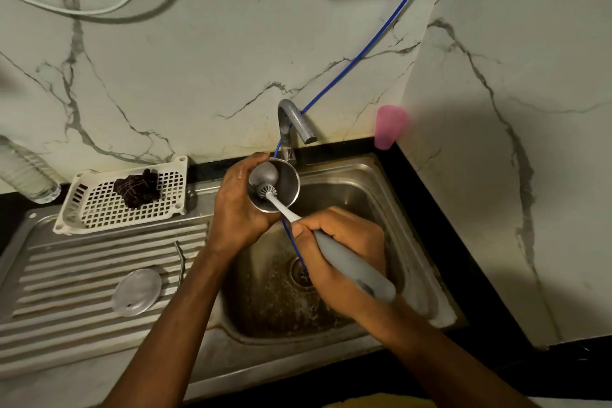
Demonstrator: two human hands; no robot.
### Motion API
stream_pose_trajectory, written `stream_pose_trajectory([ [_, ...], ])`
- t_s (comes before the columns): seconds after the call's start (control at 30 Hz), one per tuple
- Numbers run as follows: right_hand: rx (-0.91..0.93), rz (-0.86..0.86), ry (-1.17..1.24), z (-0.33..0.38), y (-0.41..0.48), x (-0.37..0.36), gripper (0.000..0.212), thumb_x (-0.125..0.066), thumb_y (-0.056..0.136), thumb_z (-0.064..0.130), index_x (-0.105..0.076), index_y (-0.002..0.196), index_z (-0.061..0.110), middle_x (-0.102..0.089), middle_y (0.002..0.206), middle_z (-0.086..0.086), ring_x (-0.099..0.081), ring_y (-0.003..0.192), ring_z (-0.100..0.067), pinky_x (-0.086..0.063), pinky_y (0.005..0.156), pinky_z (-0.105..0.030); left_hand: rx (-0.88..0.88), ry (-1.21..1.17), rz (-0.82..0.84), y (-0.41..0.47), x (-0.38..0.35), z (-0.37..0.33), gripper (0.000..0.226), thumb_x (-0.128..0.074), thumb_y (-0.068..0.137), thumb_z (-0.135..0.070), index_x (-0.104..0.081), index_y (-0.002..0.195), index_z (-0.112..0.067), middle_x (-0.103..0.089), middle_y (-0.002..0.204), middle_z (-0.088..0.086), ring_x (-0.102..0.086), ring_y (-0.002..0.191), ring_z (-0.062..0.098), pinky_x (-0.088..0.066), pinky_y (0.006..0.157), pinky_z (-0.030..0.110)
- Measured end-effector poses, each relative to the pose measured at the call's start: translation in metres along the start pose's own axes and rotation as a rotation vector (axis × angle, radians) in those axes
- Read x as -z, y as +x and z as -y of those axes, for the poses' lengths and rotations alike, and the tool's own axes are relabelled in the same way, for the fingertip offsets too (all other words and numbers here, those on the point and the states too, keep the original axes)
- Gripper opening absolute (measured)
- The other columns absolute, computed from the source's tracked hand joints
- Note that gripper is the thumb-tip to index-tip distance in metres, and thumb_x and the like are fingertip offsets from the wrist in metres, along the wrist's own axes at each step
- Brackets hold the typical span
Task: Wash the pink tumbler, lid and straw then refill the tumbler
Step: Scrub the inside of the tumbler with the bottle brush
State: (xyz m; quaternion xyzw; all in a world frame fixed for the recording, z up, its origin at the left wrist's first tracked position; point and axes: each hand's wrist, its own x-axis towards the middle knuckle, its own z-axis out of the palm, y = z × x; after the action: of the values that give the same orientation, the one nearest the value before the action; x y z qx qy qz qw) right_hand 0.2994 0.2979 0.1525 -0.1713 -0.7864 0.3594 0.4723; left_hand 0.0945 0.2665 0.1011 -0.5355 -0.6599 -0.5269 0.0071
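Steel-lined tumbler (290,183), brush (347,263) inside

The setting is presenting as a domestic kitchen wash area. A stainless steel sink basin (364,184) with a ribbed steel drainboard (76,270) is sitting in a black countertop (430,209) under a curved grey metal tap (294,117). White marble-patterned wall panels (198,43) are lining the corner. A white perforated plastic basket (82,205) is holding a dark crumpled cloth (137,189), and a round translucent lid (136,291) is lying on the drainboard's ribs.
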Motion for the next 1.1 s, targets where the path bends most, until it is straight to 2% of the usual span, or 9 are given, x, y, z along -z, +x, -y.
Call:
stream_pose_trajectory([
  [0.13, -0.261, -0.107, 0.128, 0.008, -0.001, -0.003, 0.017, -0.067, 0.090, 0.023, -0.076, 0.085, 0.010, -0.072, 0.074, 0.003, -0.071, 0.070, -0.016, -0.057, 0.061, -0.028, -0.106, 0.111, 0.078, 0.004, 0.005, 0.003, 0.079, -0.081, 0.068, -0.043, -0.055, 0.132, -0.006, -0.058, 0.137, 0.005, -0.052, 0.128, 0.019, -0.037, 0.112, 0.025],
  [0.27, -0.440, -0.181, 0.349, 0.009, 0.003, -0.001, 0.011, -0.070, 0.090, 0.007, -0.076, 0.083, 0.012, -0.075, 0.074, -0.004, -0.074, 0.073, -0.020, -0.061, 0.070, -0.037, -0.186, 0.187, 0.089, 0.010, 0.009, 0.004, 0.074, -0.080, 0.071, -0.039, -0.054, 0.132, -0.007, -0.059, 0.135, 0.013, -0.050, 0.129, 0.020, -0.034, 0.114, 0.024],
  [0.4, -0.225, -0.048, 0.201, 0.003, 0.001, 0.004, 0.016, -0.066, 0.090, 0.021, -0.075, 0.086, 0.009, -0.074, 0.076, 0.001, -0.072, 0.073, -0.016, -0.059, 0.065, -0.031, -0.217, 0.205, 0.114, 0.015, 0.010, 0.004, 0.078, -0.089, 0.063, -0.024, -0.052, 0.131, -0.014, -0.060, 0.132, 0.011, -0.048, 0.128, 0.016, -0.032, 0.113, 0.021],
  [0.47, -0.044, 0.091, 0.090, -0.003, -0.001, 0.010, 0.015, -0.065, 0.093, 0.014, -0.075, 0.090, 0.003, -0.073, 0.083, 0.000, -0.070, 0.075, -0.010, -0.056, 0.067, -0.025, -0.198, 0.202, 0.093, 0.017, 0.013, 0.008, 0.076, -0.086, 0.061, -0.019, -0.053, 0.130, -0.013, -0.061, 0.132, 0.010, -0.048, 0.127, 0.015, -0.030, 0.112, 0.017],
  [0.57, 0.203, 0.228, -0.089, -0.022, -0.004, 0.017, 0.014, -0.066, 0.096, 0.011, -0.076, 0.096, 0.002, -0.072, 0.093, -0.006, -0.069, 0.082, -0.012, -0.057, 0.073, -0.028, -0.174, 0.204, 0.061, 0.022, 0.019, 0.008, 0.071, -0.084, 0.066, -0.019, -0.056, 0.130, -0.010, -0.061, 0.133, 0.008, -0.048, 0.126, 0.012, -0.032, 0.110, 0.016],
  [0.67, 0.266, 0.229, -0.208, -0.038, -0.007, 0.019, 0.016, -0.068, 0.095, 0.014, -0.076, 0.101, 0.001, -0.071, 0.098, -0.008, -0.070, 0.083, -0.016, -0.058, 0.073, -0.030, -0.231, 0.192, 0.091, 0.024, 0.018, 0.002, 0.066, -0.080, 0.072, -0.033, -0.056, 0.129, -0.010, -0.061, 0.133, 0.007, -0.047, 0.127, 0.007, -0.036, 0.111, 0.023],
  [0.8, 0.320, 0.141, -0.273, -0.032, -0.011, 0.015, 0.017, -0.067, 0.095, 0.016, -0.076, 0.098, 0.002, -0.073, 0.093, -0.006, -0.069, 0.080, -0.013, -0.058, 0.074, -0.027, -0.238, 0.179, 0.092, 0.025, 0.014, -0.001, 0.068, -0.079, 0.074, -0.036, -0.056, 0.131, -0.006, -0.059, 0.136, 0.008, -0.051, 0.130, 0.016, -0.039, 0.112, 0.030],
  [0.93, -0.063, 0.012, -0.066, -0.006, -0.002, 0.012, 0.018, -0.063, 0.092, 0.023, -0.076, 0.085, 0.013, -0.071, 0.076, 0.005, -0.068, 0.068, -0.011, -0.057, 0.061, -0.029, -0.226, 0.190, 0.006, 0.022, 0.010, 0.004, 0.073, -0.088, 0.065, -0.018, -0.055, 0.130, -0.010, -0.058, 0.135, 0.004, -0.052, 0.129, 0.021, -0.041, 0.111, 0.032],
  [1.1, -0.551, -0.273, 0.586, 0.013, 0.006, 0.005, 0.006, -0.081, 0.080, 0.016, -0.078, 0.078, 0.011, -0.076, 0.079, -0.010, -0.076, 0.075, -0.028, -0.061, 0.067, -0.028, -0.248, 0.203, -0.115, 0.024, 0.020, 0.002, 0.077, -0.091, 0.062, -0.007, -0.054, 0.129, -0.008, -0.058, 0.133, 0.009, -0.052, 0.128, 0.022, -0.037, 0.111, 0.026],
])
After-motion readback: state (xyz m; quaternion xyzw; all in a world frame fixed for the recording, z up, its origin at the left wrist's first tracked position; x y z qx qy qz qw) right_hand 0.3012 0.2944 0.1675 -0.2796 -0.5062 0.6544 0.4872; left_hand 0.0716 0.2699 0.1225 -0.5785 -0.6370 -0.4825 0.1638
